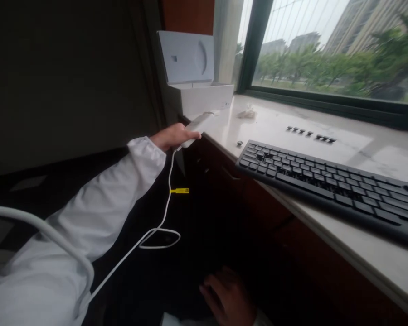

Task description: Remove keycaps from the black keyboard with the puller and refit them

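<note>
Reaching out at the worktop's left end, my left hand (pixel 175 136) is closed around a slim white device (pixel 199 124); I cannot make out its exact kind. A white cable (pixel 166 203) with a yellow tag (pixel 182 191) hangs from the device's near end and loops below. My right hand (pixel 229 296) is low in the dark at the bottom, its fingers loosely bent and apart, with nothing visible in them. A black keyboard (pixel 326 174) with some keycaps off lies on the worktop. Several loose keycaps (pixel 309 134) stand in a row behind it, and a single keycap (pixel 240 143) sits by its left corner.
An open white box (pixel 206 99) with its lid raised stands at the worktop's far left. A crumpled translucent scrap (pixel 247 112) lies beside it. The pale worktop (pixel 272 118) runs under a window (pixel 326 54). A thick white tube (pixel 47 228) crosses in front of my left sleeve.
</note>
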A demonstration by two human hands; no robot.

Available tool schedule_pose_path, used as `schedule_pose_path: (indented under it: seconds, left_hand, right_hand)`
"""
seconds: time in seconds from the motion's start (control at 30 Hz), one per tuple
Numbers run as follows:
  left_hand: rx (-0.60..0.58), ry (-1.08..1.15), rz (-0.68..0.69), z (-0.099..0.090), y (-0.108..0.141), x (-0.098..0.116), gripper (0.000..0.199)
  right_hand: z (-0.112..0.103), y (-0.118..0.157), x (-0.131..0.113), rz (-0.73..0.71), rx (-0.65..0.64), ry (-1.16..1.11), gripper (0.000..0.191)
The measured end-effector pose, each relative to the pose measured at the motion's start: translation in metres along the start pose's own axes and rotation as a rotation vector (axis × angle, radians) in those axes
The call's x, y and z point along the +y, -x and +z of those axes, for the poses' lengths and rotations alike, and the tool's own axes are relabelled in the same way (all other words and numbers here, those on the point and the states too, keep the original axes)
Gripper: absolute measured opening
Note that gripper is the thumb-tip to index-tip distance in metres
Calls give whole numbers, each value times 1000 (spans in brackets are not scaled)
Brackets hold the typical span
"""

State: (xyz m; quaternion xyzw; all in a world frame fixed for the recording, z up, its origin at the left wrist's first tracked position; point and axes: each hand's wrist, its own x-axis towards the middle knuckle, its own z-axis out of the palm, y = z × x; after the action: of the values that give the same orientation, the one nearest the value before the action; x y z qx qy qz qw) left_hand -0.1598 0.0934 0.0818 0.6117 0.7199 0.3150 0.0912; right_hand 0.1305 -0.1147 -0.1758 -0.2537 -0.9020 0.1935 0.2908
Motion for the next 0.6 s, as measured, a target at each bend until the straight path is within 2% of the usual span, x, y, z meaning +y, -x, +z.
schedule_pose_path:
  seconds: [0.03,0.07,0.13,0.2,0.3,0.37,0.43,0.53,0.6]
  left_hand:
    - [-88,90,-81,-9,26,-16,48]
    - [-110,184,-161,-17,54,-34,50]
    - [-82,326,-324,-22,111,-69,52]
    - [-12,444,-480,-14,164,-106,51]
    - [80,576,-700,18,220,-159,50]
    - [141,620,-814,43,239,-193,50]
    - [159,645,-865,66,246,-227,52]
    - [161,678,-920,98,243,-277,57]
    - [163,685,-963,118,238,-309,60]
  right_hand:
    - [6,-2,2,25,-48,-19,10]
    - [13,-5,5,46,-103,-29,11]
    - [31,-13,14,105,-234,-29,13]
    - [54,-27,24,191,-384,-31,18]
    - [97,-58,39,379,-589,-23,25]
    - [136,-82,50,504,-701,-15,26]
    - [181,-103,65,583,-778,5,22]
    - [257,-123,95,776,-901,30,21]
    - [305,-125,120,927,-957,46,33]
